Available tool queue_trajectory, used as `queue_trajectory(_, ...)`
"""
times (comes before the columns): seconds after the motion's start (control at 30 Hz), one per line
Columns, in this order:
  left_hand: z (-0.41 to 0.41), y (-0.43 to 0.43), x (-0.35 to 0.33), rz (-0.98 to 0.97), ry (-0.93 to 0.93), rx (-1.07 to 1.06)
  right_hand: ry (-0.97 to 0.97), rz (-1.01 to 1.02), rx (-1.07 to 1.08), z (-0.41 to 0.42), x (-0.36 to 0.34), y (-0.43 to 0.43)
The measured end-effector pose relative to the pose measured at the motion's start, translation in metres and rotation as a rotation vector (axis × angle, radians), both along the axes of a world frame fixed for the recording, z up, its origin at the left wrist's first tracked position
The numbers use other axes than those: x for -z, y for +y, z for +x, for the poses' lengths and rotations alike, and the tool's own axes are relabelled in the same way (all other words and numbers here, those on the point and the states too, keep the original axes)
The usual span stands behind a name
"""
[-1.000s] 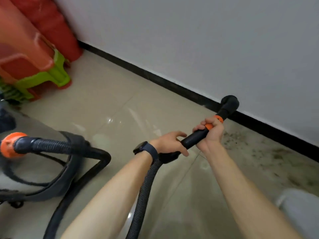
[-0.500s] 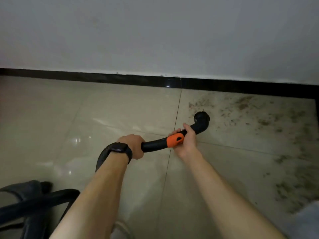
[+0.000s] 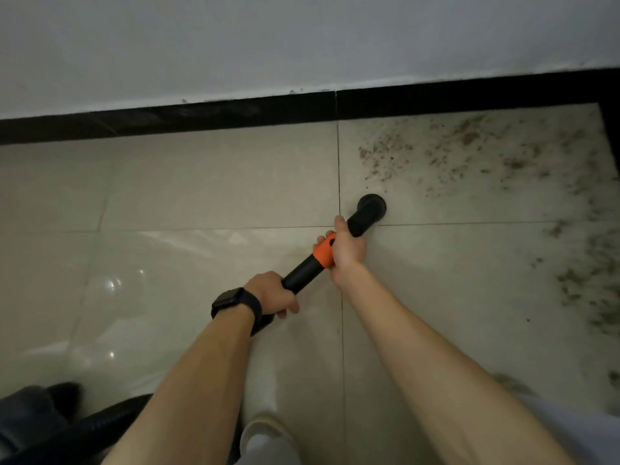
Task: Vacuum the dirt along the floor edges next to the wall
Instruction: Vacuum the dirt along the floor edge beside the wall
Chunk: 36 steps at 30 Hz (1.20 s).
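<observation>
Dirt (image 3: pixel 469 152) speckles the floor (image 3: pixel 201 182) along its wall edge and right-hand corner. It is unvacuumed, so most of the job looks left, while the tiles leftward look clean. The vacuum nozzle (image 3: pixel 371 209) sits just short of the specks, ahead of both hands: the right hand (image 3: pixel 347 250) grips the orange collar (image 3: pixel 322 253), the left hand (image 3: pixel 271 293) wraps the black tube (image 3: pixel 303 273).

Single head-worn wide-angle view, steeply downward onto floor (image 3: pixel 201 196) and wall (image 3: pixel 302 45).
</observation>
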<state>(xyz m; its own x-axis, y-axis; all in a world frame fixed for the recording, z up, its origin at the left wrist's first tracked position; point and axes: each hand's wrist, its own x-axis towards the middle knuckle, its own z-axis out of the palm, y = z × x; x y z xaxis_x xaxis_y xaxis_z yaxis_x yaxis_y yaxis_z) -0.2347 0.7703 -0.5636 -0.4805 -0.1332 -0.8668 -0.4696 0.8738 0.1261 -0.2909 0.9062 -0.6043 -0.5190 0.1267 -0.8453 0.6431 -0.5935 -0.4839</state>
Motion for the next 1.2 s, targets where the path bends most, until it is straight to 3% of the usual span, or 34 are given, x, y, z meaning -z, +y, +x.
queue_trajectory(0.13,0.004,-0.006,0.021,0.006,0.108,-0.023,0.023,-0.007,-0.017,0.002,0.006,0.004)
queue_trajectory(0.4,-0.006,0.017,0.021,-0.199,0.419,0.166,0.032,0.05,-0.037,0.0,0.0,-0.016)
queue_trajectory(0.67,-0.023,0.025,0.029,-0.082,0.454,0.092,0.047,0.204,-0.076,-0.033,0.001,-0.015)
queue_trajectory(1.2,-0.06,0.017,0.05,0.058,0.566,-0.01,0.102,0.244,-0.175,-0.112,0.003,-0.007)
